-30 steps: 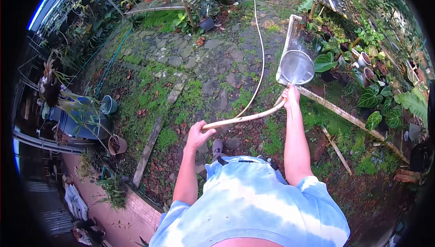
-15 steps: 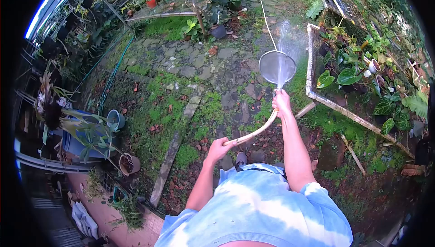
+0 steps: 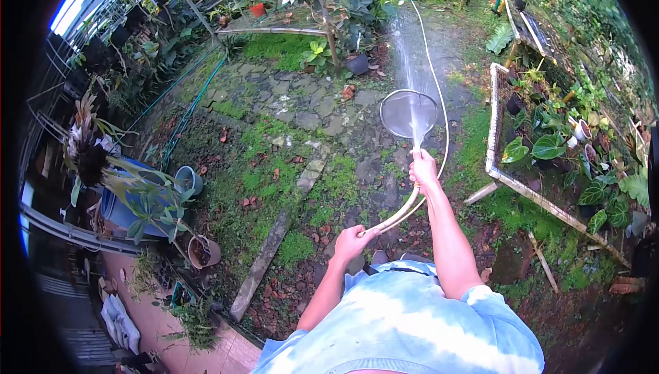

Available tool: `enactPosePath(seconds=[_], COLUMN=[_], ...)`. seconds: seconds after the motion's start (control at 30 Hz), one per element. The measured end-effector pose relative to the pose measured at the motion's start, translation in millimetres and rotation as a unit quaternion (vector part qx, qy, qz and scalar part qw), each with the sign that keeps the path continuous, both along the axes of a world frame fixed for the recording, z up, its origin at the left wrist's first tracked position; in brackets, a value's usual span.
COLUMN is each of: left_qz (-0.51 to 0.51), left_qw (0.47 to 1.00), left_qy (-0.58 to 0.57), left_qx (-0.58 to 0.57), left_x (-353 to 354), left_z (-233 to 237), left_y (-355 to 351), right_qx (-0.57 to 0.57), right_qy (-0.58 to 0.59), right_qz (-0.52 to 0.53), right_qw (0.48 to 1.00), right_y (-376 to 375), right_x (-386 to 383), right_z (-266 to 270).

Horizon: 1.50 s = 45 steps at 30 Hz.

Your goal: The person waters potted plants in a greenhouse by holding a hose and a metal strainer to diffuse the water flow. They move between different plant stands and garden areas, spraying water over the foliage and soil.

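My right hand is closed round the end of a pale hose, and water sprays forward from it. My left hand grips the same hose lower down, where it curves back toward me. Just beyond my right hand, a round mesh disc with a dark rim shows in line with the spray. What holds this disc up is hidden. The rest of the hose runs forward over the mossy paving.
A white-framed mesh table with leafy plants stands at the right. At the left are a blue tub, potted plants and green lines. A concrete strip crosses the mossy ground. Plant racks stand farther ahead.
The spray and the mesh disc have shifted slightly left and point more to the left. The trailing hose now curves to the right of my right hand. The camera view has tilted up.
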<state>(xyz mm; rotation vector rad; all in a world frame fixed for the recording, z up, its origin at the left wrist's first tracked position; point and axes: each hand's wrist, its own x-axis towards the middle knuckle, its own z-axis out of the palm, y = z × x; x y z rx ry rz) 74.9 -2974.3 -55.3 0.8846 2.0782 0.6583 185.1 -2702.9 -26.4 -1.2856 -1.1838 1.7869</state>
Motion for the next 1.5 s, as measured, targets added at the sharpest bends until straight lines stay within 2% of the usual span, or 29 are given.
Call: enactPosePath(seconds=[0.27, 0.4, 0.53, 0.67, 0.8, 0.83, 0.9, 0.97, 1.1, 1.17, 1.2, 1.27, 1.4, 1.5], left_qz=[0.036, 0.061, 0.006, 0.024, 0.018, 0.034, 0.065, 0.051, 0.064, 0.063, 0.060, 0.049, 0.061, 0.038], left_qw=[0.998, 0.995, 0.996, 0.992, 0.989, 0.989, 0.987, 0.984, 0.981, 0.980, 0.982, 0.984, 0.985, 0.989], left_qy=[0.029, 0.054, 0.090, 0.114, 0.142, 0.140, 0.139, 0.159, 0.160, 0.159, 0.159, 0.157, 0.134, 0.120], left_qx=[0.052, 0.055, 0.026, 0.055, 0.029, 0.037, 0.050, 0.067, 0.086, 0.099, 0.088, 0.066, 0.091, 0.072], left_x=[12.9, 16.8, 32.0, 46.0, 54.6, 53.3, 51.3, 50.1, 43.0, 36.1, 30.5, 16.6, -21.8, -50.6], left_z=[-4.0, 12.4, 29.7, 42.2, 71.6, 71.3, 67.8, 66.1, 58.7, 52.5, 48.9, 39.7, 25.3, 21.9], left_y=[21.5, 49.5, 83.7, 108.7, 116.1, 118.6, 117.2, 120.1, 128.1, 130.3, 131.6, 135.7, 145.9, 152.7], right_qx=[-0.025, -0.033, -0.054, -0.047, -0.049, -0.053, -0.056, -0.065, -0.048, -0.045, -0.046, -0.038, -0.030, -0.030], right_qy=[0.002, 0.052, 0.036, 0.014, 0.067, 0.085, 0.097, 0.100, 0.097, 0.089, 0.084, 0.093, 0.068, 0.059], right_qz=[0.025, -0.043, 0.046, 0.049, 0.107, 0.069, 0.065, 0.087, 0.029, 0.063, 0.079, 0.043, 0.001, 0.015], right_qw=[0.999, 0.997, 0.997, 0.998, 0.991, 0.993, 0.992, 0.989, 0.994, 0.993, 0.992, 0.994, 0.997, 0.998], right_y=[29.2, 53.5, 86.4, 114.7, 123.1, 121.7, 126.7, 130.5, 134.1, 139.6, 140.7, 143.1, 144.0, 147.5], right_x=[4.1, 15.5, 47.1, 61.9, 59.5, 57.1, 56.5, 55.7, 46.1, 40.9, 37.7, 23.3, -3.8, -26.3], right_z=[-9.0, -12.5, -11.1, -6.0, -2.4, -0.6, 1.3, -2.2, 0.6, 0.9, -1.6, -7.1, -6.1, -3.1])
